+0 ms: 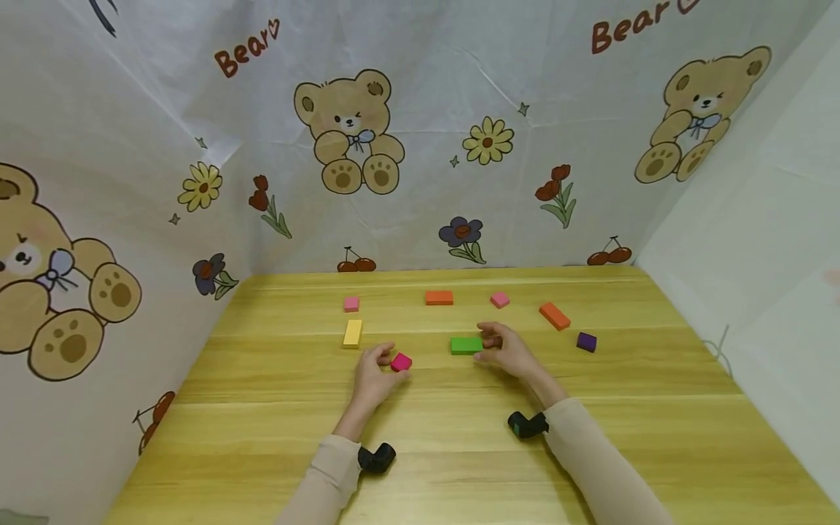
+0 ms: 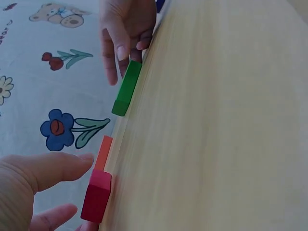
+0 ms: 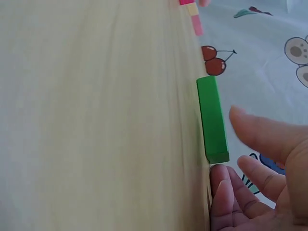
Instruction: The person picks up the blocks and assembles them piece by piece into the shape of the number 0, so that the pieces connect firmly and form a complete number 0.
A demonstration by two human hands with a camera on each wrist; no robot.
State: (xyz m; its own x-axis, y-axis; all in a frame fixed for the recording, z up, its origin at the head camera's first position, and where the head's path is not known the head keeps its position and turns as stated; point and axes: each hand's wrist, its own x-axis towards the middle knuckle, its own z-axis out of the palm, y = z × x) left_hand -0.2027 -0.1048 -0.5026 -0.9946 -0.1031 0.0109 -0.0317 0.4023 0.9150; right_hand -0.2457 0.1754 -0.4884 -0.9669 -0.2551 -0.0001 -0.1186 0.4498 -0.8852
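My left hand [image 1: 375,376] lies around a small crimson block [image 1: 401,362] on the wooden table, thumb and fingers spread on either side. In the left wrist view the thumb [image 2: 62,168] stands apart from the block [image 2: 96,196]; whether a lower fingertip touches it I cannot tell. At the right end of a green rectangular block [image 1: 466,345] is my right hand [image 1: 509,354], fingers loosely bent. The right wrist view has its thumb [image 3: 260,130] off the green block [image 3: 211,120], with fingertips [image 3: 220,173] close by its near end.
Farther back on the table [image 1: 433,437] lie a yellow block [image 1: 352,333], pink blocks [image 1: 351,304] [image 1: 500,300] and orange blocks [image 1: 439,297] [image 1: 554,316]. To the right of my right hand sits a purple block [image 1: 587,342]. A bear-printed cloth [image 1: 420,211] borders the table's back edge.
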